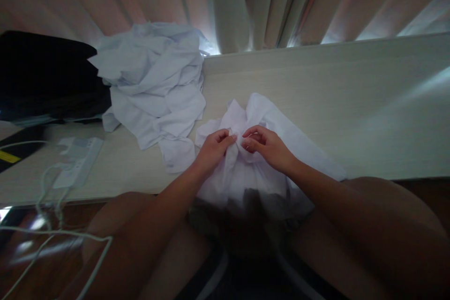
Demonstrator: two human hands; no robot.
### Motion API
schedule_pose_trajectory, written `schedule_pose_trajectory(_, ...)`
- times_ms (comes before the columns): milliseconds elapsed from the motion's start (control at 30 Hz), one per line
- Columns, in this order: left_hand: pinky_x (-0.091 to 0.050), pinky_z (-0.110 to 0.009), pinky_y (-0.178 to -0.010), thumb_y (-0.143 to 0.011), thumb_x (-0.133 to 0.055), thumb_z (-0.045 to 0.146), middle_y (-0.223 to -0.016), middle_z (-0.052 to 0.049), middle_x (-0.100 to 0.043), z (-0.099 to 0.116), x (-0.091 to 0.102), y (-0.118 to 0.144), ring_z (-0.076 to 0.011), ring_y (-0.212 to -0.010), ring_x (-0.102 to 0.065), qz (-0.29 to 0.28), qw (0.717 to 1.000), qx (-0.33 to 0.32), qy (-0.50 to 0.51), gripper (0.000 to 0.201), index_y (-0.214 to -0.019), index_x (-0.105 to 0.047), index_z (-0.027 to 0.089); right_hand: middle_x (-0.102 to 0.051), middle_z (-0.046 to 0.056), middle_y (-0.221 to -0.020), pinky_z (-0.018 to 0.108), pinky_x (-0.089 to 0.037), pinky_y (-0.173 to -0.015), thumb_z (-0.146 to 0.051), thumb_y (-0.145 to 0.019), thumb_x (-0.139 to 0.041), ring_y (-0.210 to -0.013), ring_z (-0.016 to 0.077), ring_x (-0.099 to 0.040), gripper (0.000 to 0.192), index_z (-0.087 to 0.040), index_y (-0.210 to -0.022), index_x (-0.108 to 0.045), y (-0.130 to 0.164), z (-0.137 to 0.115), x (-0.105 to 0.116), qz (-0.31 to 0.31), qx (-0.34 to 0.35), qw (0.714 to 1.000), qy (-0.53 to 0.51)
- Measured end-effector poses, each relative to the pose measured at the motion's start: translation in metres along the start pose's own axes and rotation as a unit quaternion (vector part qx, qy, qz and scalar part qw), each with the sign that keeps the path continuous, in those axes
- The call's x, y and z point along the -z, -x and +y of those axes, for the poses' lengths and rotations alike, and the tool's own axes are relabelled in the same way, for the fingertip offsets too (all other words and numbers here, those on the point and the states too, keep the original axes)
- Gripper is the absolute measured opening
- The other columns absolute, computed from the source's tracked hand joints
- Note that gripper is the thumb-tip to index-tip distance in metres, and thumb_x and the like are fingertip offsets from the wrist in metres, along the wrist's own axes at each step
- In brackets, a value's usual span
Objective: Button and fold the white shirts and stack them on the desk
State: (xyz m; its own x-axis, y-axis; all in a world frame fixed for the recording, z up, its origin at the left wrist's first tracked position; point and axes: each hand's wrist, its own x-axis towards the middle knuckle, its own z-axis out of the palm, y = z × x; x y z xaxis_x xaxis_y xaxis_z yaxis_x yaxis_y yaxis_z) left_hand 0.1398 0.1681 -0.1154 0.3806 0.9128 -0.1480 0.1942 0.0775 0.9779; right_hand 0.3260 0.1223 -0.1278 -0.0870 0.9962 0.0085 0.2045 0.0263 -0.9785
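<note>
A white garment, apparently a shirt [291, 133], lies bunched in front of me, its lower part hanging over the near edge of the light surface between my knees. At its gathered upper middle, my left hand [215, 147] pinches a fold between thumb and fingers. Close beside it, my right hand [265, 146] has its fingers curled with thumb and forefinger on the same cloth. What small part lies between the fingertips is too blurred to make out. To the left sits a loose pile of white clothes [158, 84], nearly touching the shirt.
Black folded clothes [45, 77] are stacked at the far left. A white power strip [79, 161] with plugged-in cables stands near the front left edge, and a white cable [70, 233] loops below it. Pale curtains [228, 4] hang along the back of the light wooden surface [369, 117].
</note>
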Motion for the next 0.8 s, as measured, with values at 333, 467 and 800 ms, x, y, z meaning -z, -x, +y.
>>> schedule_pose_trajectory(333, -0.048, -0.027, -0.058, -0.083, -0.058, 0.061, -0.072, 0.000, -0.060, -0.004, 0.029, -0.009, -0.0148, -0.062, -0.058, -0.004, 0.998, 0.063, 0.025, 0.041, -0.082, -0.058, 0.020, -0.066, 0.000, -0.073, 0.026, -0.040, -0.063, -0.034, -0.088, -0.059, -0.068, 0.0146, -0.057, 0.020, -0.019, -0.083, -0.070, -0.002, 0.003, 0.012, -0.064, 0.022, 0.980, 0.185)
schedule_pose_trajectory(467, -0.042, -0.028, -0.046, -0.074, -0.064, 0.068, -0.063, -0.005, -0.064, -0.004, 0.047, 0.001, -0.0188, -0.050, -0.059, -0.132, 0.967, 0.080, -0.202, 0.049, -0.075, -0.063, 0.019, -0.068, 0.001, -0.074, 0.026, -0.043, -0.061, -0.039, -0.084, -0.064, -0.068, 0.0151, -0.060, 0.023, -0.018, -0.082, -0.072, -0.006, 0.007, 0.015, -0.032, 0.003, 0.992, 0.122)
schedule_pose_trajectory(800, -0.039, -0.026, -0.050, -0.080, -0.064, 0.032, -0.058, -0.002, -0.063, 0.002, 0.032, 0.011, -0.0152, -0.050, -0.054, -0.160, 0.954, -0.041, -0.251, 0.021, -0.063, -0.067, 0.020, -0.074, 0.002, -0.079, 0.029, -0.046, -0.067, -0.037, -0.078, -0.075, -0.072, 0.0177, -0.065, 0.017, -0.021, -0.083, -0.076, -0.006, -0.004, 0.022, -0.017, 0.016, 0.987, 0.157)
